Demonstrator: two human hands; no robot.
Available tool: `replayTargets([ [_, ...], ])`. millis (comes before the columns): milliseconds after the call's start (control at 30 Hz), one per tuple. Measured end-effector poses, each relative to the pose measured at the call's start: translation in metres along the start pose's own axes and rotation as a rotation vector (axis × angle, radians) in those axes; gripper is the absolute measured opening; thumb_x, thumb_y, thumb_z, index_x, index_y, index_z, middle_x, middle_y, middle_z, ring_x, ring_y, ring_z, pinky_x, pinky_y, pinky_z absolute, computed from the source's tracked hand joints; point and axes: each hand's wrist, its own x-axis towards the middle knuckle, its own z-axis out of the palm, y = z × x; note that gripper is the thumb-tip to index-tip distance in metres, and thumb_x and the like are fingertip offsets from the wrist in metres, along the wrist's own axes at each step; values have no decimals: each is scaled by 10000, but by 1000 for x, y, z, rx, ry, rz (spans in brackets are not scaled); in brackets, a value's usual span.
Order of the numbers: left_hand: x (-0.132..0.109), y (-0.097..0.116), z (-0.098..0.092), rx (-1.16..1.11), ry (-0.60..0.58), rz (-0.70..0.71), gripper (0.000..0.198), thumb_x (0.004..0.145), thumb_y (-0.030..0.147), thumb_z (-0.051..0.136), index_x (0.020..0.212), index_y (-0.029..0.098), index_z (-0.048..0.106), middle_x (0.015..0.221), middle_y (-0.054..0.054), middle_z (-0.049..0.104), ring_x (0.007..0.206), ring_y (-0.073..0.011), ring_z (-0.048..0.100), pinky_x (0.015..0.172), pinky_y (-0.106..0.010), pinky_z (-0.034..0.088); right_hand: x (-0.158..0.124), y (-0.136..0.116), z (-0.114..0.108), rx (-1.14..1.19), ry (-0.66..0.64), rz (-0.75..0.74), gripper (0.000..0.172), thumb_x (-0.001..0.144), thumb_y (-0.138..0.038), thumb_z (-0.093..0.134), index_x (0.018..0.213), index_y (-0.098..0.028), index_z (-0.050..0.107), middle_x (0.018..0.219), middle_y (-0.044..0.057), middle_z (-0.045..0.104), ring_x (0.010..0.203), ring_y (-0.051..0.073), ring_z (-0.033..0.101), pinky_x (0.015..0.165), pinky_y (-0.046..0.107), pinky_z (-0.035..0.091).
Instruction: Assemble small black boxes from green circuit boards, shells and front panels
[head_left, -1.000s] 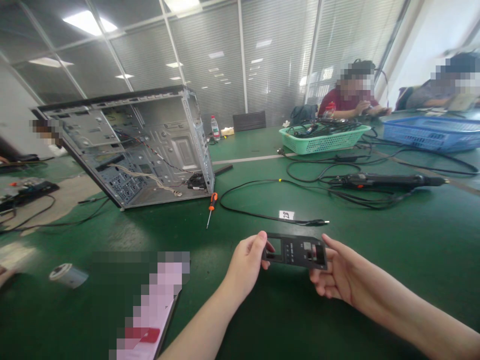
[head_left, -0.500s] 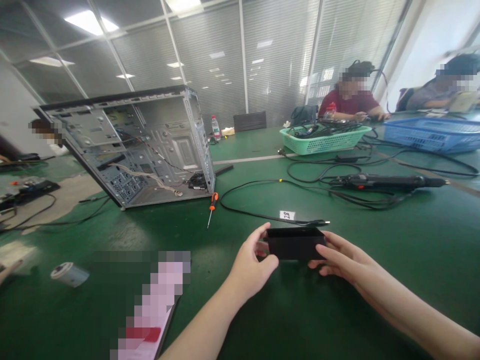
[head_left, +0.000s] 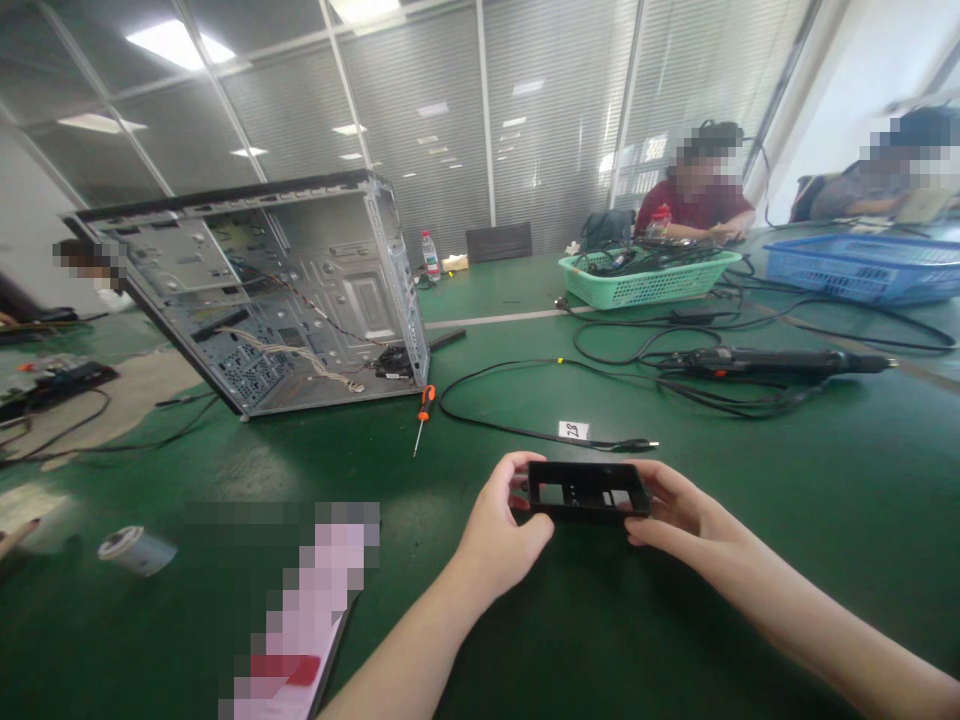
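Observation:
Between my two hands is a black, shallow, box-shaped frame [head_left: 587, 508] with rectangular openings through its face; its exact kind cannot be made out. My left hand [head_left: 506, 530] grips its left end, thumb at the near edge and fingers behind. My right hand [head_left: 679, 510] closes on the right end in the same way. The frame is held above the green table [head_left: 465, 620]. Just beyond it lie a cable with a metal-tipped plug [head_left: 637, 444] and a small paper label [head_left: 574, 430]. Left of these rests an orange-handled screwdriver [head_left: 424, 410].
An open computer case [head_left: 322, 290] stands at the left. A black electric screwdriver [head_left: 780, 361] lies to the right among cables. Behind are a green basket [head_left: 645, 288] of cables and a blue basket [head_left: 847, 275]. A phone [head_left: 307, 620] and a cylinder [head_left: 137, 550] lie front left. People sit opposite.
The black frame has been tilted in my hands, so its inside and openings now show where a plain dark side showed before. My right thumb sits lower, at its near corner.

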Motion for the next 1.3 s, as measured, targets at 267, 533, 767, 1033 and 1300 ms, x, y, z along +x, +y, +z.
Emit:
replayTargets([
  [267,-2,3,0,24,5,2,477,633,-51,478,1033,207,499,1005,-36,612,980,-195,588,845,-333,450,4,4,-8,-54,-99,-17,521,788,-400,603,1217,-190,395,1247,113,502,1112,249,532,995,376,435],
  [533,-2,-1,0,55,3,43,482,665,-31,501,1070,228,488,1031,-30,590,962,-185,588,853,-334,457,8,14,-11,-57,-122,-41,531,791,-397,597,1223,-191,367,1232,116,503,1099,243,537,977,369,444],
  [767,-3,-5,1,122,3,144,475,683,-29,498,1059,261,480,1101,-25,517,1011,-181,549,829,-301,468,10,21,-11,-79,-134,-67,502,812,-331,566,1230,-218,311,1241,106,474,1116,226,516,953,359,456],
  [1033,-5,-5,0,328,-4,266,522,600,-63,454,1002,265,398,1109,-14,448,925,-160,537,820,-311,460,5,19,-3,-258,-19,-194,436,805,-345,500,1193,-214,349,1151,96,505,1025,223,559,880,357,508],
  [1300,-6,-3,-2,613,23,395,439,607,-28,441,919,252,312,1140,-53,431,937,-199,528,764,-346,458,2,23,1,-534,141,-350,374,799,-327,448,1149,-243,346,1173,75,494,970,205,574,876,380,494],
])
